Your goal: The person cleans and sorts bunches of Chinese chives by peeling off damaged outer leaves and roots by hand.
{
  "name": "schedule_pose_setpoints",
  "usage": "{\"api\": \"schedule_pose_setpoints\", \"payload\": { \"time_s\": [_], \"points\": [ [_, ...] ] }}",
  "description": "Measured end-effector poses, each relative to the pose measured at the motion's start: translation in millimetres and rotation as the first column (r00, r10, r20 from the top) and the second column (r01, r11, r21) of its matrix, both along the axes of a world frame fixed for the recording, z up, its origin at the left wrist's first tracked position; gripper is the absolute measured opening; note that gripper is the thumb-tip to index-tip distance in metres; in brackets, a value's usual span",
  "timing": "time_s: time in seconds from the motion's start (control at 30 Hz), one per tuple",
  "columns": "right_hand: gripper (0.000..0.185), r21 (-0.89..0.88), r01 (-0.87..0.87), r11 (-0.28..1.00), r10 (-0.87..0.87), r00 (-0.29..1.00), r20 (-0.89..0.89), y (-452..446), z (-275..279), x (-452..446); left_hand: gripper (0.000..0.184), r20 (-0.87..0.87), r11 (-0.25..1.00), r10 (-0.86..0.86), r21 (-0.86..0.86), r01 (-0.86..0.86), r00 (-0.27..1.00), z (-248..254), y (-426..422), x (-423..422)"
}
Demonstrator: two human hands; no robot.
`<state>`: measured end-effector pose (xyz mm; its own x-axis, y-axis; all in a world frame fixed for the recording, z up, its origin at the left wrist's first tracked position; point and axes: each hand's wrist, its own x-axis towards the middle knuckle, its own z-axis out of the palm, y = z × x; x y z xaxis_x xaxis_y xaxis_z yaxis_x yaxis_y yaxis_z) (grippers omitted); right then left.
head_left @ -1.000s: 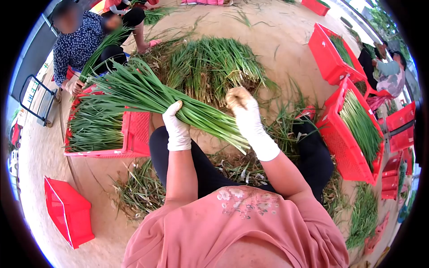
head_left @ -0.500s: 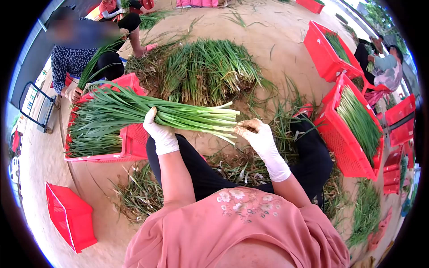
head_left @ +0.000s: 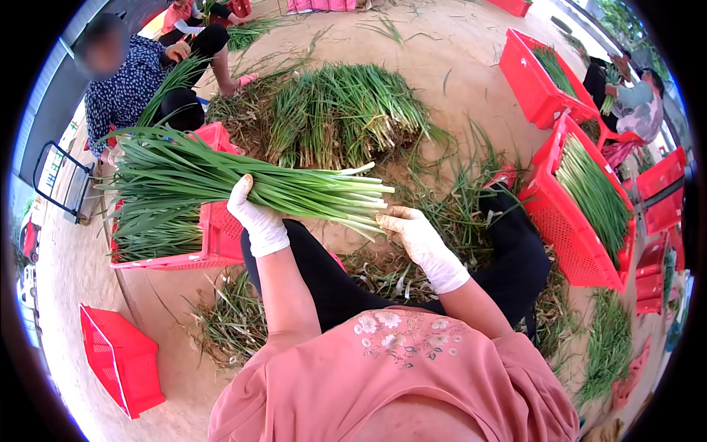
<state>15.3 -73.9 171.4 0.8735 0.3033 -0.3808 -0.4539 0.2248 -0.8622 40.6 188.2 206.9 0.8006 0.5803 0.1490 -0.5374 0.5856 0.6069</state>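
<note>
In the head view a thick bunch of garlic chives [head_left: 294,184] lies across in front of me, pale stem ends to the right and green leaves to the left. My left hand [head_left: 254,217], in a thin white glove, is wrapped around the bunch near its middle, thumb on top. At the stem ends, my right hand [head_left: 412,236], gloved too and stained brown at the fingertips, pinches the lower stems between thumb and fingers. Leaf tips hang over a red crate [head_left: 221,228] with more chives inside.
A large heap of untrimmed chives [head_left: 342,114] lies on the ground ahead. A red crate of chives [head_left: 537,206] stands at my right, and a tipped red crate [head_left: 121,361] at lower left. Plant scraps [head_left: 232,317] surround my legs. A person in a dotted shirt [head_left: 143,74] sits at upper left.
The bunch and my left hand have shifted slightly left. My right hand has moved a little left and its fingers have closed in on the stem ends. The co-worker has straightened up.
</note>
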Motion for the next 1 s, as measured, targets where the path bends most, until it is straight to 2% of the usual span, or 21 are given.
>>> {"api": "schedule_pose_setpoints", "payload": {
  "time_s": [0.03,0.13,0.2,0.27,0.3,0.37,0.47,0.53,0.6,0.63,0.67,0.77,0.83,0.87,0.93,1.0],
  "points": [
    [0.021,-0.004,-0.006,1.0,0.007,0.997,0.075,0.6,-0.6,-1.3,0.035,0.009,0.999,-0.027,0.02,0.027,1.0,1.1,-0.1,0.3],
    [0.025,-0.08,-0.073,0.994,0.082,0.99,0.119,1.2,-10.3,-1.2,0.036,0.034,0.998,-0.06,0.026,0.059,0.998,12.3,-9.7,-2.6],
    [0.027,-0.03,-0.093,0.995,0.097,0.985,0.145,1.4,-10.9,-6.2,0.037,0.064,0.994,-0.104,0.043,0.101,0.993,14.8,-10.3,-2.6],
    [0.024,-0.116,-0.062,0.991,0.079,0.985,0.152,0.3,-5.3,-10.7,0.037,0.096,0.988,-0.147,0.061,0.142,0.984,14.6,-10.3,-0.1],
    [0.024,-0.114,-0.061,0.992,0.078,0.985,0.151,-1.7,-8.3,-11.7,0.038,0.123,0.988,-0.151,0.035,0.147,0.981,12.8,-9.4,2.4],
    [0.022,-0.025,0.068,0.997,-0.066,0.996,0.061,-10.4,-16.5,-13.3,0.039,0.147,0.988,-0.155,0.012,0.155,0.977,8.2,-5.8,6.0],
    [0.025,-0.094,0.015,0.995,-0.014,1.0,0.012,-29.5,-1.5,-14.3,0.039,0.201,0.989,-0.139,-0.011,0.145,0.97,6.2,-1.1,8.6],
    [0.029,-0.09,0.013,0.996,-0.006,0.997,0.079,-27.5,10.8,-20.8,0.039,0.231,0.987,-0.146,-0.026,0.156,0.962,8.8,-1.8,5.9],
    [0.035,-0.057,-0.102,0.993,0.113,0.96,0.256,-19.7,20.3,-26.6,0.039,0.244,0.988,-0.146,-0.013,0.154,0.959,8.7,-2.8,6.1],
    [0.035,-0.021,-0.106,0.994,0.108,0.974,0.2,-12.5,16.2,-26.7,0.039,0.272,0.989,-0.143,-0.005,0.15,0.952,7.6,-3.2,7.6],
    [0.035,0.08,-0.037,0.996,0.026,0.991,0.131,-2.1,14.1,-27.7,0.038,0.301,0.99,-0.138,0.001,0.144,0.944,7.1,-4.0,8.7],
    [0.033,0.156,-0.015,0.988,-0.001,0.995,0.104,5.4,10.9,-25.9,0.037,0.299,0.99,-0.138,0.048,0.13,0.944,17.4,-12.8,4.1],
    [0.025,0.277,0.146,0.95,-0.14,0.989,-0.041,8.6,4.9,-26.4,0.034,0.288,0.987,-0.152,0.102,0.128,0.945,17.6,-12.1,3.2],
    [0.025,0.278,0.146,0.949,-0.138,0.989,-0.046,10.1,-2.5,-25.0,0.033,0.288,0.985,-0.161,0.101,0.137,0.944,18.2,-12.9,2.8],
    [0.025,0.411,0.146,0.9,-0.084,0.983,-0.164,11.8,-17.9,-17.6,0.033,0.287,0.984,-0.17,0.107,0.145,0.943,19.8,-15.1,2.5],
    [0.025,0.395,0.152,0.906,-0.071,0.975,-0.212,10.2,-25.6,-19.2,0.038,0.288,0.982,-0.183,0.104,0.16,0.94,21.5,-18.1,3.2]
  ]
}}
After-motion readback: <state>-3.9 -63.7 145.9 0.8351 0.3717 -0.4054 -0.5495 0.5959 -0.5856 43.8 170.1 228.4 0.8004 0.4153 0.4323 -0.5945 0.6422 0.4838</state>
